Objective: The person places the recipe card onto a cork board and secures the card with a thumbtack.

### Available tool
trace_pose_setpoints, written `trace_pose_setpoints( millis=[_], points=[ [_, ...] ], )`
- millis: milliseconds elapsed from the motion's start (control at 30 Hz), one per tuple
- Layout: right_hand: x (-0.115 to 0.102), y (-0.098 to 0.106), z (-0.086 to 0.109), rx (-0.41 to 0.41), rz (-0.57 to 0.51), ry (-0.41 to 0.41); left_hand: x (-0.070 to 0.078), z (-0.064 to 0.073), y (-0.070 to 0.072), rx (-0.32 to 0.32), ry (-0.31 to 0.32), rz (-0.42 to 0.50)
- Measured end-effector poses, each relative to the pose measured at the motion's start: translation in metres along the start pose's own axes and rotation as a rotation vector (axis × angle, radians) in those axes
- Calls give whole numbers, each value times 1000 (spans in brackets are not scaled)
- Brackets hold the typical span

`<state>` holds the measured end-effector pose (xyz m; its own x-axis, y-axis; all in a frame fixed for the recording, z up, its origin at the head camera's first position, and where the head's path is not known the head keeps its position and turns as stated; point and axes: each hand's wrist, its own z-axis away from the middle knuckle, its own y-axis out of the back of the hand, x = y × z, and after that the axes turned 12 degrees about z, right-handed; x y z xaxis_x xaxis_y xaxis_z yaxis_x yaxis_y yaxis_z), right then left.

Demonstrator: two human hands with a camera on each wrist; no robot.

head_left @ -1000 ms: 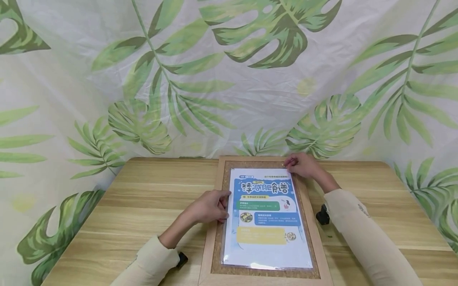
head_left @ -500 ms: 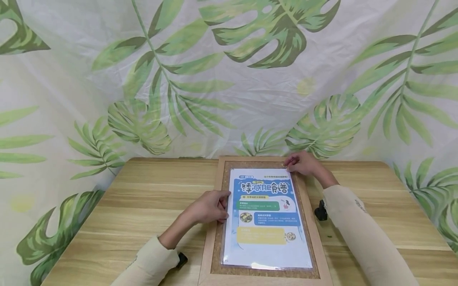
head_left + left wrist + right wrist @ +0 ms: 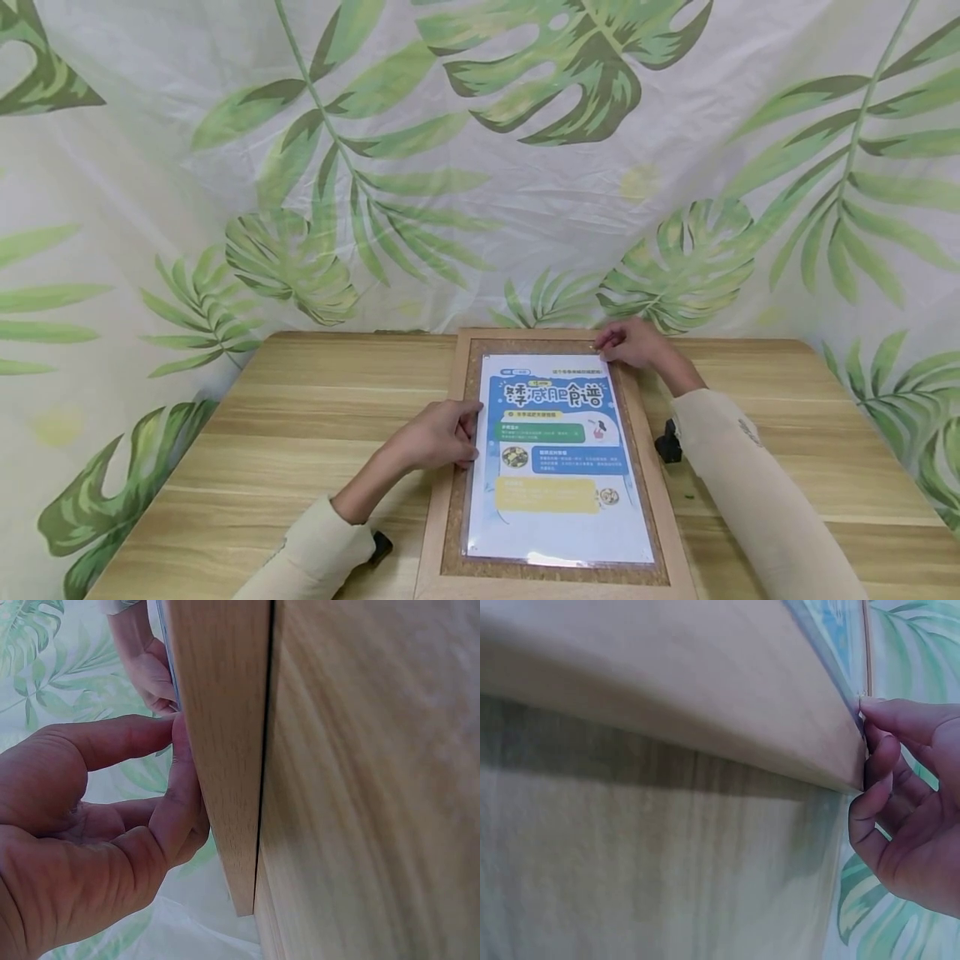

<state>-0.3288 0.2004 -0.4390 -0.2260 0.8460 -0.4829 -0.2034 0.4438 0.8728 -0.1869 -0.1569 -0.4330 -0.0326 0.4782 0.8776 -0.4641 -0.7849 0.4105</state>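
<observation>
A framed corkboard [image 3: 566, 575] lies on the table with a laminated poster [image 3: 558, 533] on it, printed in blue, green and yellow. Small thumbtacks sit at the poster's upper left and two lower corners. My left hand [image 3: 437, 433] rests at the poster's left edge, index fingertip and thumb tip spread apart along it. In the left wrist view, those fingers [image 3: 184, 772] lie right against the wooden frame [image 3: 217, 750]. At the poster's upper right corner, my right hand [image 3: 636, 344] pinches a tiny thumbtack, mostly hidden by the fingertips. Its other fingers [image 3: 874, 817] curl beside the frame.
The wood-grain table [image 3: 345, 375] extends to both sides of the board. A leaf-patterned cloth [image 3: 420, 208] hangs behind its far edge. Black camera mounts [image 3: 382, 546] show at both wrists. A tiny dark green speck [image 3: 689, 497] lies right of the frame.
The right forearm and sleeve have shifted slightly left, while the right fingertips stay at the same poster corner. The left hand and the poster look unmoved.
</observation>
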Motion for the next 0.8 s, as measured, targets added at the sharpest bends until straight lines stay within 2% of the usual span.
trace_pose_setpoints(
  millis=[133,400,633,800],
  points=[
    [3,-3,2,24,11,25,0,1,1,-6,2,3],
    [10,-4,7,50,-36,47,0,0,1,-7,-15,3],
    [8,-1,22,34,-23,41,0,0,1,-4,-17,-6],
    [7,0,34,37,-21,70,0,0,0,-5,-5,6]
  ],
)
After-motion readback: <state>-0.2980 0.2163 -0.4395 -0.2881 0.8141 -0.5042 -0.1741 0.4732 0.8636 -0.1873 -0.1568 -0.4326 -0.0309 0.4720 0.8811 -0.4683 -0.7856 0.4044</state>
